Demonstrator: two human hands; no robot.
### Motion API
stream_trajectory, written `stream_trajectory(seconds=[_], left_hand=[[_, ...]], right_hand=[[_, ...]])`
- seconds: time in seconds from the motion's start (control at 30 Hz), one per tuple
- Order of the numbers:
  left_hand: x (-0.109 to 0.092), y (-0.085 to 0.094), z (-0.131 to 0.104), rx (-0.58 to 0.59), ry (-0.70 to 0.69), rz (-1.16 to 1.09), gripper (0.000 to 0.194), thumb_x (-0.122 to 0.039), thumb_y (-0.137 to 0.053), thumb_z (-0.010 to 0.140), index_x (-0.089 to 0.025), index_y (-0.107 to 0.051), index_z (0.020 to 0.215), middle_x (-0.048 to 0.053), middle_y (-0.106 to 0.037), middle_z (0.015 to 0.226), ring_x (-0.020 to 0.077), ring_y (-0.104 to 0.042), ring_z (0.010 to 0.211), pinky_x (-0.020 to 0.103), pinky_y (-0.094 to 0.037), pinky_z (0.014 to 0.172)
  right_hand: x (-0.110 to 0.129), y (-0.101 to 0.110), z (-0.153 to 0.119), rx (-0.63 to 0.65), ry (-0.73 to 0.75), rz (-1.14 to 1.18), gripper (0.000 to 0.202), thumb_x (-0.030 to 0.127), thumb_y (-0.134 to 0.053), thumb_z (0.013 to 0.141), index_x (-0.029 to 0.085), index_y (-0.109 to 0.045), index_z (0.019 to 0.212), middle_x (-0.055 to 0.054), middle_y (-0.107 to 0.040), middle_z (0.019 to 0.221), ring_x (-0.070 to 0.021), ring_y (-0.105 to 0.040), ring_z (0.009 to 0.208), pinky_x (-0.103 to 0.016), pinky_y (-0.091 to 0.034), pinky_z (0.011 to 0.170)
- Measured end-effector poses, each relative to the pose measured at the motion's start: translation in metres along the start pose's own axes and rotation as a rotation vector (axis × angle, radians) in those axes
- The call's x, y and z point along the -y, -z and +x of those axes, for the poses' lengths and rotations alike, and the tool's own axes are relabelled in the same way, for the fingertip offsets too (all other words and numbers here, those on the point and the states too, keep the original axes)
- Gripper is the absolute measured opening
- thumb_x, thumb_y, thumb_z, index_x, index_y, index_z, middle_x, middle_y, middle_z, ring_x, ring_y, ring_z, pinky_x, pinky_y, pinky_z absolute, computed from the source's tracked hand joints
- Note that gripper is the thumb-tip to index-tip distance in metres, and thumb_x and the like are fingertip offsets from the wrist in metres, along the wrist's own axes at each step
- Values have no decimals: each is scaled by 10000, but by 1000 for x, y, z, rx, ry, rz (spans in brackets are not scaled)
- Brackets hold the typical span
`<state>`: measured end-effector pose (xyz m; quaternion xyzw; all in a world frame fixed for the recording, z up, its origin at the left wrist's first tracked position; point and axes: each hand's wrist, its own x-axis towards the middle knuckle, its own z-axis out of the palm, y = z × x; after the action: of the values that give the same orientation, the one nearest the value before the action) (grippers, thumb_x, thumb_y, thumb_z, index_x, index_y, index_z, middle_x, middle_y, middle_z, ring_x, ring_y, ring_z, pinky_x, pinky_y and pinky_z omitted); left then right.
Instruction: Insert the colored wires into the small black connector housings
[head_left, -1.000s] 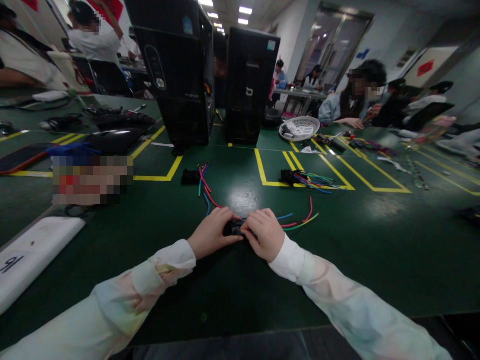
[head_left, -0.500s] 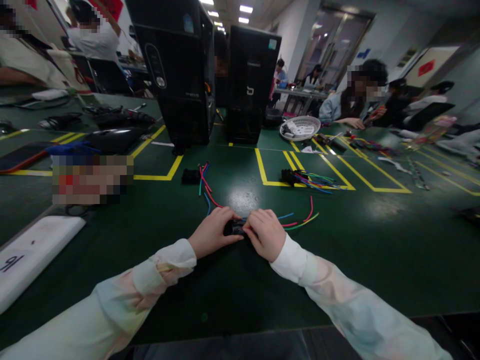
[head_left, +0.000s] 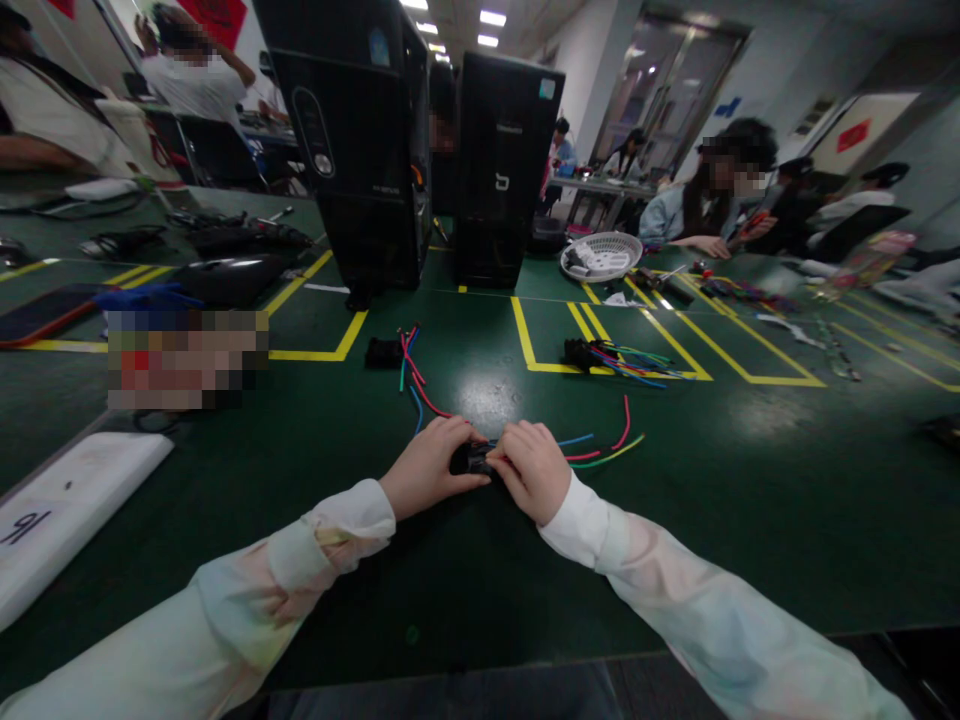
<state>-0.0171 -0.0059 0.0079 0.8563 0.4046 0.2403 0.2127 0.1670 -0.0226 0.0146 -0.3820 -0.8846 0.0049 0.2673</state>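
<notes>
My left hand (head_left: 427, 470) is closed around a small black plastic block (head_left: 478, 459) that looks like a wire connector or socket. At the block's right end, my right hand (head_left: 534, 470) pinches with thumb and index finger, seemingly on a wire. Blue, red and green-yellow wires (head_left: 619, 452) stick out past the right hand; their inner ends are hidden under it. A loose red wire (head_left: 625, 422) lies just above them. Beyond my left hand, red, blue and green wires (head_left: 414, 372) lie on the table beside another black block (head_left: 383, 352).
A black block with a wire bundle (head_left: 637, 362) lies at right. Two black computer towers (head_left: 491, 180) stand behind, near a white basket (head_left: 601, 258). A white power strip (head_left: 82, 510) lies at left on the green table (head_left: 465, 580). A co-worker (head_left: 701, 215) sits across at right.
Both hands stay almost in place around the black block. The wires to the right of my right hand have shifted slightly rightward.
</notes>
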Motion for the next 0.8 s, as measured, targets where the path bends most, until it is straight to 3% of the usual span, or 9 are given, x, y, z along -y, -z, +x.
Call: stream_trajectory(seconds=[0.37, 0.53, 0.8], left_hand=[[0, -2, -1, -17, 17, 36, 368, -407, -669, 689, -183, -555, 957, 51, -564, 944, 224, -504, 914, 357, -425, 797], [-1, -1, -1, -17, 21, 31, 350, -402, -668, 690, -185, -557, 941, 44, -560, 924, 215, -503, 884, 350, -425, 781], [-1, -2, -1, -14, 19, 26, 364, -419, -657, 695, -194, -562, 965, 46, -561, 963, 224, -499, 925, 365, -417, 816]], right_hand=[[0, 5, 1, 60, -29, 0, 120, 190, -478, 813, 173, -454, 697, -16, -500, 711, -159, -403, 726, -300, -264, 664], [-2, 4, 1, 34, 13, 41, 147, 206, -459, 838, 171, -461, 696, -13, -504, 708, -152, -406, 724, -299, -266, 670], [-4, 2, 1, 32, -44, 66, 143, 200, -449, 838, 178, -450, 696, -24, -498, 721, -164, -408, 737, -295, -276, 656]])
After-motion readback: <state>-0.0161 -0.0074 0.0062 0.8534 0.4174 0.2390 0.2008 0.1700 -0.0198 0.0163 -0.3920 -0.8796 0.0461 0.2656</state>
